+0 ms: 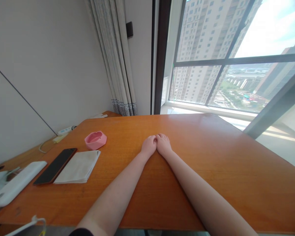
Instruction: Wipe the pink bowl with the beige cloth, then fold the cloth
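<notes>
My left hand [148, 145] rests on the wooden table [211, 157] with its fingers curled in. Right beside it, my right hand [163, 143] lies with its fingers bent and pressed together. The two hands touch each other at the fingers, and no object shows in either. To the left of them sits a pink faceted ashtray [95, 141]. Nearer to me lie a folded pale cloth [77, 167] and, against its left edge, a dark phone-like slab [56, 165] with an orange rim.
A long white device [19, 183] lies at the table's left side. Behind it are a power strip [66, 130] and a white cable [42, 147]. A white stick-like item [24, 226] with a cord is at the near left edge. Beyond the table are a curtain [115, 59] and a window [226, 62].
</notes>
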Action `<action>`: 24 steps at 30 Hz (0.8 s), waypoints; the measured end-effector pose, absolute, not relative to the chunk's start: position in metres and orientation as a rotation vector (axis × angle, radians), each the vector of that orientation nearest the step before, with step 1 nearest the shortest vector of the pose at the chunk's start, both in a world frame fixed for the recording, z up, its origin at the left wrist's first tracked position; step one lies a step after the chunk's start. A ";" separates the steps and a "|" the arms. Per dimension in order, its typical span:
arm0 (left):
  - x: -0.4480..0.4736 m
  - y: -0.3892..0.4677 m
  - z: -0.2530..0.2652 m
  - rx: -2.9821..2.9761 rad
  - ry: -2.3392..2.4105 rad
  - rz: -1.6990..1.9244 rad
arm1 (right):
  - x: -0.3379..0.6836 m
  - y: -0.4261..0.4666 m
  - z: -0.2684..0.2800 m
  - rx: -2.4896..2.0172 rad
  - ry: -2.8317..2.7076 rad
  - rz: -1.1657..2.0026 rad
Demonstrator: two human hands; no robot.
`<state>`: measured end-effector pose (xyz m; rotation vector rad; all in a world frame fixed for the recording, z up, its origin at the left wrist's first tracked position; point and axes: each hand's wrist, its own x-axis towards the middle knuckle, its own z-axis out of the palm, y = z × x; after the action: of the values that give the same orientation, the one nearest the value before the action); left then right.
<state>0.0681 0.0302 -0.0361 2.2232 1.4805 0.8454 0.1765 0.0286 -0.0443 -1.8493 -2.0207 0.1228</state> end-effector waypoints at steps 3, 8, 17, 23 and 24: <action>0.068 0.029 -0.035 2.223 1.481 0.835 | 0.176 0.028 -0.044 -1.849 -2.017 0.118; 0.068 0.029 -0.034 2.215 1.495 0.820 | 0.176 0.028 -0.043 -1.869 -2.022 0.122; 0.068 0.031 -0.038 2.214 1.474 0.835 | 0.176 0.026 -0.041 -1.854 -2.026 0.111; 0.068 0.031 -0.038 2.215 1.469 0.847 | 0.176 0.026 -0.042 -1.843 -2.020 0.105; 0.068 0.031 -0.038 2.217 1.469 0.847 | 0.176 0.026 -0.042 -1.845 -2.022 0.105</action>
<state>0.0678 0.0308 -0.0377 2.2167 1.4686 0.8474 0.1759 0.0263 -0.0417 -1.8446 -2.0219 0.1051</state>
